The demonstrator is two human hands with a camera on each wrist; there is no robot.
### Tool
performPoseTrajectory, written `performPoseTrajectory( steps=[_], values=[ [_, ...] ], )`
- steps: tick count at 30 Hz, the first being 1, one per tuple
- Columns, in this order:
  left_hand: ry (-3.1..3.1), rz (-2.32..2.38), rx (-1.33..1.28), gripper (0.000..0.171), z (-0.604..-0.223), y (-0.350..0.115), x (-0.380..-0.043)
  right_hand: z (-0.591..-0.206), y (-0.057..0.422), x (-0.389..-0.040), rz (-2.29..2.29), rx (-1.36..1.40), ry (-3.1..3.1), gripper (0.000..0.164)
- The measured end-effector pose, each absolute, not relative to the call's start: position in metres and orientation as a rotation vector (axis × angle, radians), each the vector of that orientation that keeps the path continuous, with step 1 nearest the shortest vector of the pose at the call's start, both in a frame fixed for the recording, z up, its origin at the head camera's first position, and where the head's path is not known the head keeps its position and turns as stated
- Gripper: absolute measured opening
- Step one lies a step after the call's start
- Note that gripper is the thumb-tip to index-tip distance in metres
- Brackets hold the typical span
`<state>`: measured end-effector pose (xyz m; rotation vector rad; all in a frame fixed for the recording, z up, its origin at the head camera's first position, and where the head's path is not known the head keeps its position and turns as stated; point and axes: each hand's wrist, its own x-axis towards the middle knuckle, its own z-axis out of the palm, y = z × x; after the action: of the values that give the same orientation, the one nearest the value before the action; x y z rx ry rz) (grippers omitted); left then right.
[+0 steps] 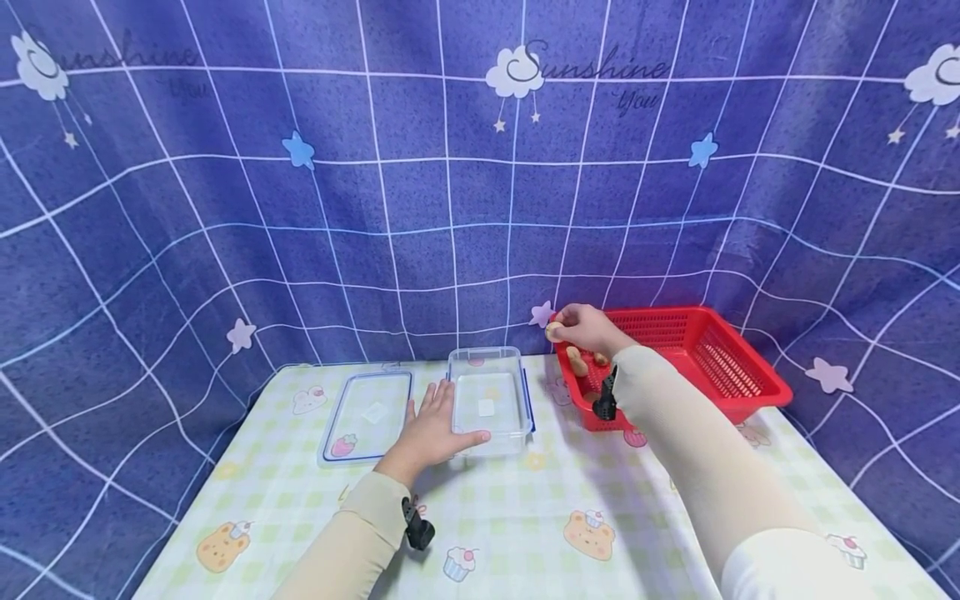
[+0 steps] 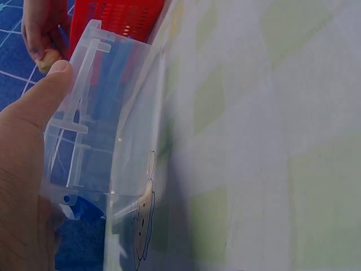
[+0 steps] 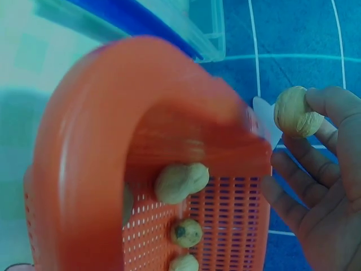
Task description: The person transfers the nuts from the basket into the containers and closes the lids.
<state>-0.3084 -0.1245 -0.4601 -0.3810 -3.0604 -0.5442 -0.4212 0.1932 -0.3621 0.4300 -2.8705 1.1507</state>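
A person sits at a desk (image 1: 540, 517) covered with a pale checked cloth printed with bears and cupcakes, in front of a blue curtain with white grid lines. The right hand (image 1: 588, 327) is raised over the near-left corner of a red slotted basket (image 1: 720, 358) at the right rear of the desk, and pinches a small tan walnut (image 3: 296, 111) between thumb and fingertips, the other fingers loosely curved. Inside the basket, against its wall, lie several more nuts (image 3: 180, 183). The left hand (image 1: 433, 429) rests against the left side of a clear plastic box (image 1: 489, 400) standing in the middle of the desk just left of the basket; its fingers are straight along the box's wall and the thumb lies along the front edge. The box looks empty apart from a small white label on its floor. Its flat lid (image 1: 367, 414), edged in blue, lies on the desk just left of the box, beside the left hand.
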Motion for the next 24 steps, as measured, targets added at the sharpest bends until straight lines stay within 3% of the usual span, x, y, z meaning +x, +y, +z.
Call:
performPoseTrajectory(
  steps=[13,24],
  values=[
    [-3.053,-0.501,-0.38,0.119,-0.462,-0.124,-0.31,-0.358,0.164,-0.418,1.198,0.496,-2.829,0.031],
    [-3.057,-0.462,-0.394,0.13,-0.461,-0.124,-0.309,-0.365,0.14,-0.423,1.211,0.552,-2.781,0.03]
  ],
)
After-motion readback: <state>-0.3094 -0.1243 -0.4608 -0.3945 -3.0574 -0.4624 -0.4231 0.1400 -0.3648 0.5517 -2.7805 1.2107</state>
